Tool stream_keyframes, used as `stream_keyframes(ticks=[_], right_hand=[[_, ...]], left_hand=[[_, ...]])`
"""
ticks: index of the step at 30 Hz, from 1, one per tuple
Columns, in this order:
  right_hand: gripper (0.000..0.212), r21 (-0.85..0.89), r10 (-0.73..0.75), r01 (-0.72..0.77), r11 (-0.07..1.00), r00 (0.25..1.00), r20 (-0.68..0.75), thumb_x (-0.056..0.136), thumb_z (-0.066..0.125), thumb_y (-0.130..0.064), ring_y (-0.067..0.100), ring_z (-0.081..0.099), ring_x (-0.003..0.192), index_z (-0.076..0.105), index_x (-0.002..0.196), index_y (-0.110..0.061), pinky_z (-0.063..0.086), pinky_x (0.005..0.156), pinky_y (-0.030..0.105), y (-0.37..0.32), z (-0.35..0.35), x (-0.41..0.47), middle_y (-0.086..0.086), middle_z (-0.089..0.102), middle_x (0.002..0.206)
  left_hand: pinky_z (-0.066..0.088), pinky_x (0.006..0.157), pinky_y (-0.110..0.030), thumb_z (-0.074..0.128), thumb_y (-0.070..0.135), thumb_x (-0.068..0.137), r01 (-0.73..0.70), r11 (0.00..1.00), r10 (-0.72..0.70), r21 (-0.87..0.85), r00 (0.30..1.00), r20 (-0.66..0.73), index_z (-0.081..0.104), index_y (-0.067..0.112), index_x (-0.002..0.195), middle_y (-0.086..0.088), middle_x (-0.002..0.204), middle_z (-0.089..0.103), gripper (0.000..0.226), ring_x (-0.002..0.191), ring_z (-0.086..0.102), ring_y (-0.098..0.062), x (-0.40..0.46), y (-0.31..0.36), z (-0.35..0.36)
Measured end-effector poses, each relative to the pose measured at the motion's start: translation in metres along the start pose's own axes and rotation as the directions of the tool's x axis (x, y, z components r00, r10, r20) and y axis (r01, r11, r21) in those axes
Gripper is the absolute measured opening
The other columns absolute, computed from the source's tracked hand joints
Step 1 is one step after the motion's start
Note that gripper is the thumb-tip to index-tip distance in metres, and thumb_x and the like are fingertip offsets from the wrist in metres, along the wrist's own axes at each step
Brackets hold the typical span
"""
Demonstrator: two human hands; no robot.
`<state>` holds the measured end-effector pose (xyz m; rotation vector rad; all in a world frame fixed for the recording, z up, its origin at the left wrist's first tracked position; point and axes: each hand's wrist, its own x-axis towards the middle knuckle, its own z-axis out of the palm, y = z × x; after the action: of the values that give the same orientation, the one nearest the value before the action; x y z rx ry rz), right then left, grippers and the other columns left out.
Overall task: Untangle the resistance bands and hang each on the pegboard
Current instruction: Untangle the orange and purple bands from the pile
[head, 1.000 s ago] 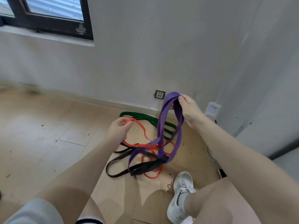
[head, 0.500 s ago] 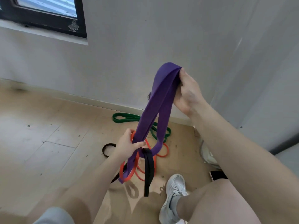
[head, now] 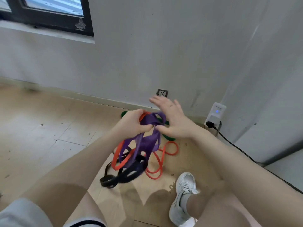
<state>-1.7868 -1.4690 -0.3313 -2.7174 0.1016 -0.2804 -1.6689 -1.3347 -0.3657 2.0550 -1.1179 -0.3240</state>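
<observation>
A wide purple band point(head: 148, 143) hangs bunched from my left hand point(head: 132, 122), which grips it together with a red band point(head: 118, 154). A black band point(head: 124, 174) dangles tangled below them, blurred by motion. My right hand point(head: 170, 118) is just right of the bunch with fingers spread, thumb tip touching the purple band near my left thumb. More of the red band point(head: 161, 157) loops on the floor. A green band point(head: 168, 137) lies on the floor behind, mostly hidden by my hands. No pegboard is in view.
A wall with a socket point(head: 162, 93) is straight ahead. A white plugged-in device point(head: 216, 114) with a black cable point(head: 237, 149) sits at the right corner. My white shoe point(head: 184, 195) is on the wooden floor below the bands. A window point(head: 49, 12) is up left.
My right hand has let go of the purple band's top and dropped with fingers spread. The band has collapsed into a bunch at my left hand, which rose to about the same height.
</observation>
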Motion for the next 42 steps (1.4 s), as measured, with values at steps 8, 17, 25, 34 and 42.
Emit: stream_keyframes(ticks=[8, 17, 25, 34, 42], right_hand=[[0.054, -0.146, 0.055, -0.075, 0.986, 0.989, -0.135, 0.084, 0.056, -0.019, 0.028, 0.042, 0.121, 0.041, 0.136, -0.015, 0.038, 0.099, 0.040, -0.005, 0.033, 0.009, 0.007, 0.048, 0.133], [0.035, 0.323, 0.352, -0.230, 0.918, 0.848, -0.397, 0.086, 0.044, 0.001, 0.027, 0.058, 0.104, 0.057, 0.115, -0.011, 0.042, 0.095, 0.032, 0.010, -0.009, 0.013, 0.008, 0.062, 0.111], [0.016, 0.867, 0.817, -0.201, 0.456, 0.480, -0.319, 0.092, 0.041, -0.013, 0.019, 0.054, 0.073, 0.041, 0.107, -0.020, 0.049, 0.065, 0.037, 0.059, -0.065, 0.003, 0.007, 0.059, 0.099], [0.033, 0.269, 0.842, -0.803, 0.531, 0.536, -0.061, 0.084, 0.059, -0.021, 0.030, 0.055, 0.107, 0.050, 0.113, -0.009, 0.041, 0.086, 0.032, 0.104, 0.037, -0.047, 0.013, 0.059, 0.113], [0.069, 0.402, 0.384, -0.454, 0.795, 0.890, 0.246, 0.083, 0.054, -0.005, 0.013, 0.021, 0.141, 0.030, 0.145, -0.025, 0.020, 0.116, 0.033, 0.045, 0.063, -0.040, -0.002, 0.022, 0.154]], left_hand=[[0.047, 0.075, -0.024, 0.074, 0.024, 0.076, -0.026, 0.999, 0.026, -0.042, 1.000, -0.010, 0.063, 0.015, 0.107, 0.001, 0.093, 0.068, 0.034, 0.082, 0.060, -0.014, -0.008, 0.009, -0.014], [0.036, 0.056, -0.016, 0.056, 0.030, 0.091, 0.356, 0.924, -0.372, 0.138, 0.921, 0.115, 0.061, 0.012, 0.099, 0.001, 0.088, 0.060, 0.021, 0.080, 0.054, -0.013, -0.034, -0.059, 0.002], [0.042, 0.082, -0.036, 0.033, 0.017, 0.100, 0.597, 0.800, -0.587, 0.067, 0.801, -0.120, 0.054, -0.008, 0.112, -0.027, 0.112, 0.059, 0.035, 0.105, 0.055, -0.040, -0.031, -0.096, 0.023], [0.029, 0.044, -0.021, 0.035, 0.014, 0.100, -0.001, 0.739, -0.163, -0.674, 0.970, -0.180, 0.041, 0.019, 0.090, 0.001, 0.109, 0.063, 0.014, 0.041, 0.031, -0.005, 0.002, 0.019, -0.014], [0.035, 0.043, -0.019, 0.036, 0.007, 0.100, -0.282, 0.685, 0.179, -0.671, 0.959, -0.220, 0.042, 0.016, 0.093, -0.001, 0.125, 0.050, 0.013, 0.037, 0.039, -0.004, 0.023, 0.109, -0.059]])
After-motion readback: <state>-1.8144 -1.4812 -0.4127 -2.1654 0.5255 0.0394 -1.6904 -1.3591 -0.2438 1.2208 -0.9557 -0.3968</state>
